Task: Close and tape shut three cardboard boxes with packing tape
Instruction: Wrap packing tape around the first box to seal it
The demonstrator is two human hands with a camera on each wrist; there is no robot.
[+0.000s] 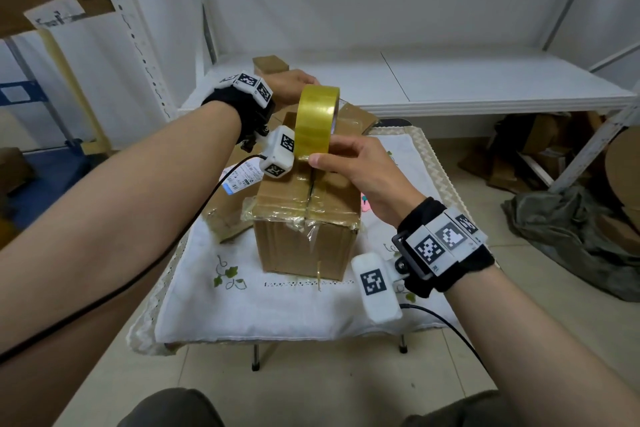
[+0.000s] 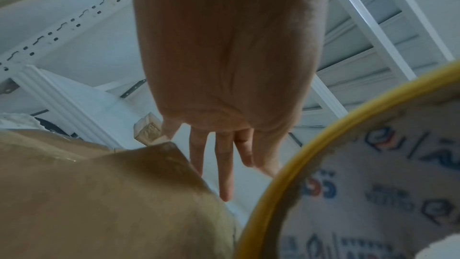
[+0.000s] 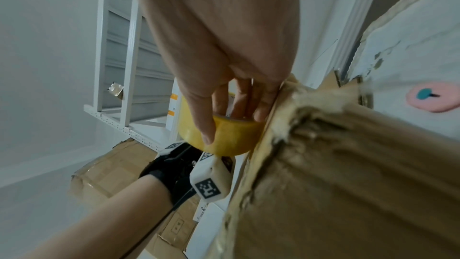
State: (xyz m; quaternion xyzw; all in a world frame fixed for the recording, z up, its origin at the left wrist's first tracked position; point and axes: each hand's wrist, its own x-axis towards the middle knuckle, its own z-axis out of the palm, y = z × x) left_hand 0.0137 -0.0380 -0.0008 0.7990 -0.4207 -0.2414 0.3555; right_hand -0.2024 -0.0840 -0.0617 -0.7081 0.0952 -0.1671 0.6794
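I am taping the first cardboard box (image 1: 308,218), which stands upright in the middle of a small table (image 1: 242,315) covered by a white embroidered cloth. Its top flaps are down and meet along a centre seam that runs from near to far. Old glossy tape already wrinkles around its near top edge.

My right hand (image 1: 360,177) clamps the yellow roll of packing tape (image 1: 317,123), thumb on the outer face and fingers through the core, and holds it on edge on the box top near the middle of the seam. My left hand (image 1: 294,87) reaches beyond the roll over the far edge of the box, its fingers (image 2: 224,164) straight and apart, gripping nothing.

I judge the sealing is only begun. Next I must pull the roll along the seam toward me while the left hand pins the far end, then press the strip flat and cut it.

A second box (image 1: 228,211) with a shipping label lies just left of this one, touching or nearly so; another (image 1: 353,114) lies behind it. A small box (image 1: 270,64) sits on the white shelf (image 1: 485,80) farther back. The crowding boxes and the cable of my left wrist camera may hamper the pull.
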